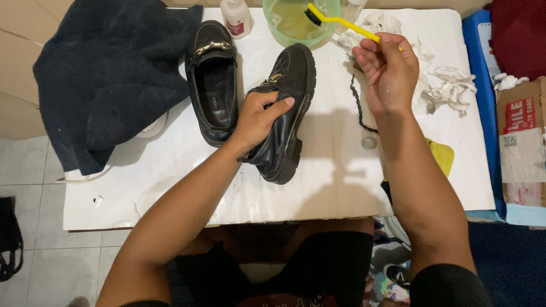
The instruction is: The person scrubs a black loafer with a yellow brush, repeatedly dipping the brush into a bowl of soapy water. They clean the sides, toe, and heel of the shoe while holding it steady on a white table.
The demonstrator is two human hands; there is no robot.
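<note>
My left hand grips a black loafer with a gold buckle, tilted on its side above the white table. A second black loafer rests upright on the table just left of it. My right hand holds the yellow handle of a small brush. The brush's dark head dips into a green bowl of cloudy liquid at the table's far edge.
A dark blue towel drapes over the table's left corner. A small white bottle stands beside the bowl. Crumpled white tissues, a black lace and a yellow cloth lie at the right. A cardboard box stands further right.
</note>
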